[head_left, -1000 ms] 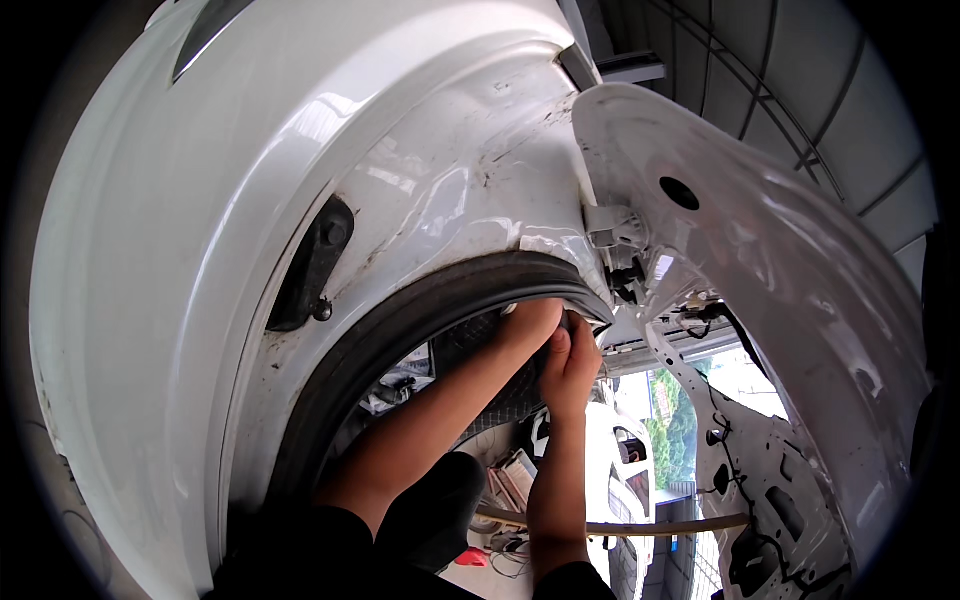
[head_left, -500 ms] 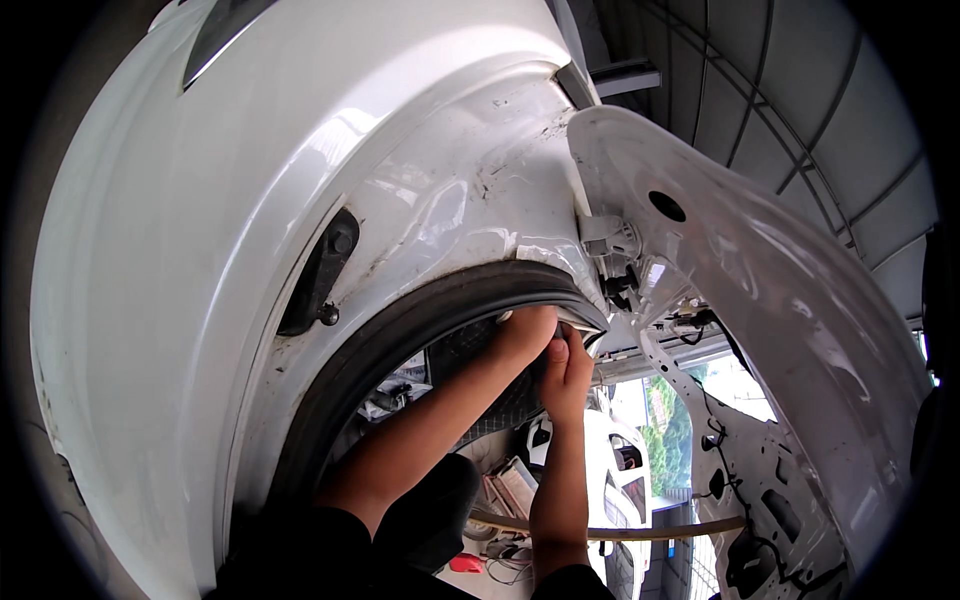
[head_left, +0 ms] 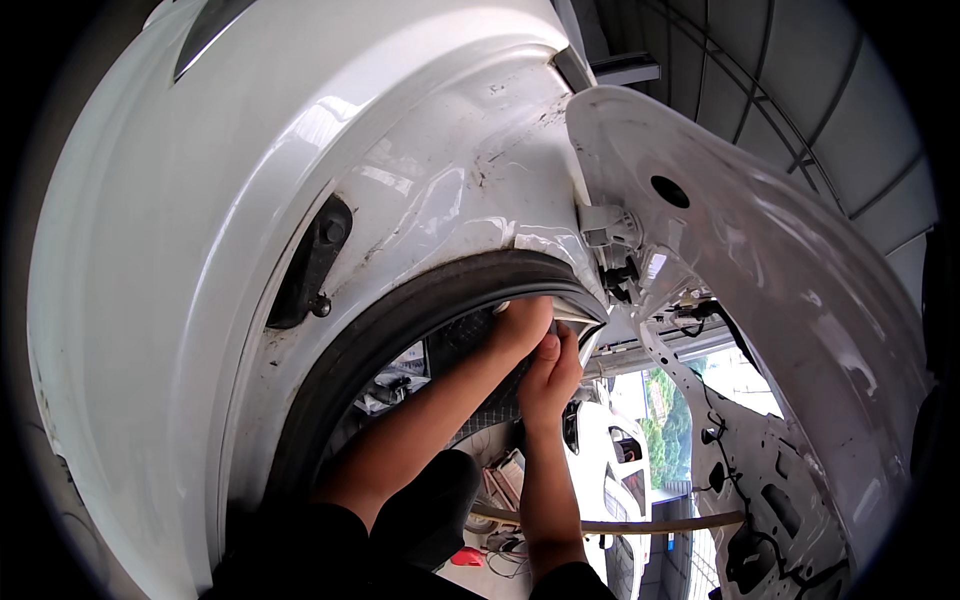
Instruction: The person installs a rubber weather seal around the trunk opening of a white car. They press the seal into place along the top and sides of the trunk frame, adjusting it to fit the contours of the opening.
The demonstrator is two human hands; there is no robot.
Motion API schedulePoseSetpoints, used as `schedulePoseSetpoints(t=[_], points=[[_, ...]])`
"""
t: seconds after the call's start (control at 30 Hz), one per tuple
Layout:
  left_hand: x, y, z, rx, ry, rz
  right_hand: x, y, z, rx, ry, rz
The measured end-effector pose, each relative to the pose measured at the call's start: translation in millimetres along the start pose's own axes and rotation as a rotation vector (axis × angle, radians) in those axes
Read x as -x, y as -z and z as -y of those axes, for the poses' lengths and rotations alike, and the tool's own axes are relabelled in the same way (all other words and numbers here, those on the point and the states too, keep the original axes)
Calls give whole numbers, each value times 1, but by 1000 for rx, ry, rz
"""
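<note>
A black rubber seal (head_left: 375, 335) curves along the edge of the opening in a white car body (head_left: 240, 220). Reaching through under its upper corner, my left hand (head_left: 525, 325) is bent at the wrist, its fingers hidden from me. Just below and to the right, my right hand (head_left: 550, 378) points upward with thumb and fingers drawn together at the corner. What they pinch there is too hidden to name. A pale trim strip (head_left: 576, 315) shows inside the seal, close to both hands.
On the right hangs a raised white panel (head_left: 750, 220), with a hinge (head_left: 610, 228) near the opening's corner. A bare white door-like panel (head_left: 775, 490) with black wiring stands lower right. A brown bar (head_left: 660, 527) crosses below; a black lamp-side bracket (head_left: 312, 265) sits left.
My right hand and forearm have shifted a little to the left, closer under my left hand. My left hand stays at the same corner. The view has moved slightly.
</note>
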State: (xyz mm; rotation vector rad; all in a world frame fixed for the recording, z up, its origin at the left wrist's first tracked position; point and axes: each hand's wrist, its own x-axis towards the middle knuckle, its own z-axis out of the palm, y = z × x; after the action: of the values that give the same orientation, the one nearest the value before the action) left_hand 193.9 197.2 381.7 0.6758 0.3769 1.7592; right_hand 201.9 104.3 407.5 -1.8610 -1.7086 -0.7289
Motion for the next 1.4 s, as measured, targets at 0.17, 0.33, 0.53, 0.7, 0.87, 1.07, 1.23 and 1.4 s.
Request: schedulePoseSetpoints(t=[0.17, 0.33, 0.53, 0.7, 0.87, 1.07, 1.23, 1.4], points=[[4, -2, 10, 64, -77, -40, -3, 3, -6, -76, -84, 49], [3, -5, 17, -26, -191, -61, -11, 8, -29, -189, -118, 191], [0, -17, 13, 287, 303, -24, -16, 26, -16, 9, 7, 240], [3, -18, 1, 743, 439, -64, -23, 33, -13, 117, 28, 241], [5, -14, -16, 988, 507, -64, -32, 30, -22, 67, 67, 246], [4, -18, 22, 521, 312, -2, -41, 21, -27, -25, 94, 300], [6, 0, 3, 329, 235, 59, -37, 14, -35, -153, 103, 324], [5, 8, 6, -131, -147, 76, -36, 5, -39, -153, 27, 351]])
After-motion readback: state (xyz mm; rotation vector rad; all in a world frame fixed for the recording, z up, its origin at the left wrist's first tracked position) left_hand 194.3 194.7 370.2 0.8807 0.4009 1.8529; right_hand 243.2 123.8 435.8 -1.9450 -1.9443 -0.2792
